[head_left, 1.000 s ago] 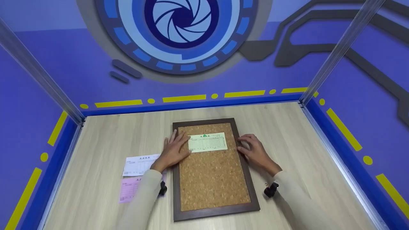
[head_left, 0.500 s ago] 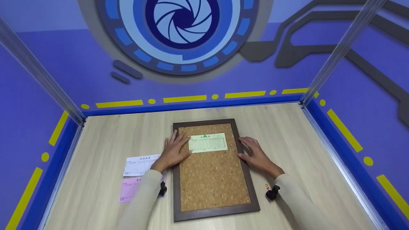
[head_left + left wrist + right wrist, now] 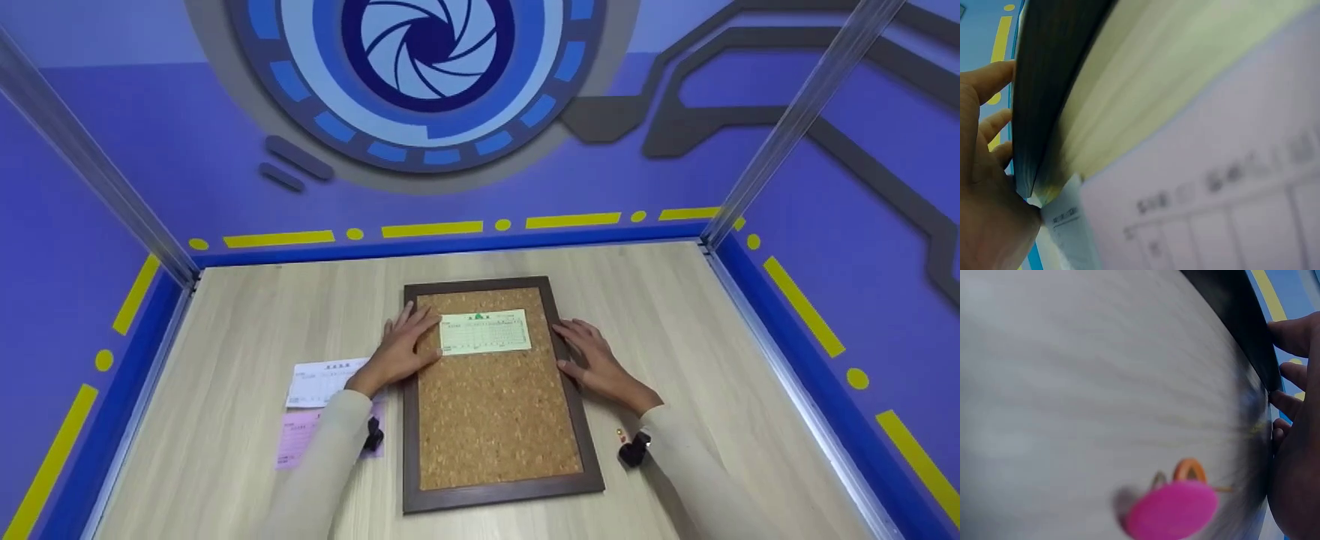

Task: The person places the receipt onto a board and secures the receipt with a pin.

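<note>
Looking down from the head camera, a cork board (image 3: pixel 499 390) in a dark wooden frame lies flat on the wooden table (image 3: pixel 690 315), roughly in the middle, its long side running near to far. A pale green slip (image 3: pixel 484 332) lies on the cork near the far end. The left hand (image 3: pixel 397 349) rests flat with straight fingers across the frame's left rail, fingertips at the slip's left edge. The right hand (image 3: pixel 596 360) lies flat and relaxed against the right rail; neither hand curls round anything. Left of the board, a white slip (image 3: pixel 319 382) and a pink slip (image 3: pixel 300 439) lie on the table, partly under the left sleeve.

From the left wrist, the view is blurred: the frame's dark edge (image 3: pixel 1050 95) runs beside the left hand (image 3: pixel 985 185), with a printed slip (image 3: pixel 1207 197) close to the lens.

From the right wrist, the fingers (image 3: pixel 1294 334) of the right hand touch the frame's dark edge (image 3: pixel 1241 315); a pink blur (image 3: pixel 1171 509) sits close to the lens, and what it is I cannot tell.

The board looks stiff and light, best gripped by both long rails; the paper is thin, flimsy and likely to slide.
</note>
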Demonstrator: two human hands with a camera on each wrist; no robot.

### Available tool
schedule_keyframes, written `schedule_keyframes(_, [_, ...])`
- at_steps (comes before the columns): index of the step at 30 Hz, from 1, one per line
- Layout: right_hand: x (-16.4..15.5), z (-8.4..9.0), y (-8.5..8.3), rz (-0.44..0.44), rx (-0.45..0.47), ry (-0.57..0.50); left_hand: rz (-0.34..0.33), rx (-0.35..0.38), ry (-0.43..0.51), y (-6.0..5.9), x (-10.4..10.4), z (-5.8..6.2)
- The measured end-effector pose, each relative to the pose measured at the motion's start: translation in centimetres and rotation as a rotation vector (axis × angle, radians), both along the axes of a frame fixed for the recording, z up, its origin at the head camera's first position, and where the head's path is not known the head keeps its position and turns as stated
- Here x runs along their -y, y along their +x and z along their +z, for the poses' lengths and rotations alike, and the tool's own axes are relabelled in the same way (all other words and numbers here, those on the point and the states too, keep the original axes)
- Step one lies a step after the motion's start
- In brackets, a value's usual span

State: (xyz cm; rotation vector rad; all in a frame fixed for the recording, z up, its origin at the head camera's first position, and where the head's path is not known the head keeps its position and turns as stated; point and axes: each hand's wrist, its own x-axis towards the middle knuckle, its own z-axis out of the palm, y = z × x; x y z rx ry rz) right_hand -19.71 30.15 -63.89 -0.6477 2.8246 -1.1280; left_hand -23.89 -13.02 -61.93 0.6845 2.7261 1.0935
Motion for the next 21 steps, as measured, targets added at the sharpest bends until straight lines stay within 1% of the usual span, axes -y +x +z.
schedule_keyframes(4, [0.1,-0.1,-0.1,0.001,0.000,-0.012,0.010,0.040,0.022,0.3,0.9,1.0])
schedule_keyframes(6, [0.1,0.0,-0.1,-0.002,0.002,-0.015,0.023,0.054,0.049,0.5,1.4,1.5])
schedule_keyframes(10, [0.1,0.1,0.0,-0.010,-0.004,-0.012,0.049,0.050,0.072,1.1,2.3,2.6])
schedule_keyframes(15, [0.1,0.1,0.1,-0.014,-0.004,-0.008,0.077,0.068,0.066,1.9,3.3,4.1])
schedule_keyframes(18, [0.1,0.1,0.2,-0.022,0.009,-0.010,0.094,0.070,0.065,2.2,3.8,4.6])
schedule_keyframes(21, [0.3,0.0,0.2,-0.027,0.021,-0.015,0.107,0.059,0.067,2.4,4.4,4.8])
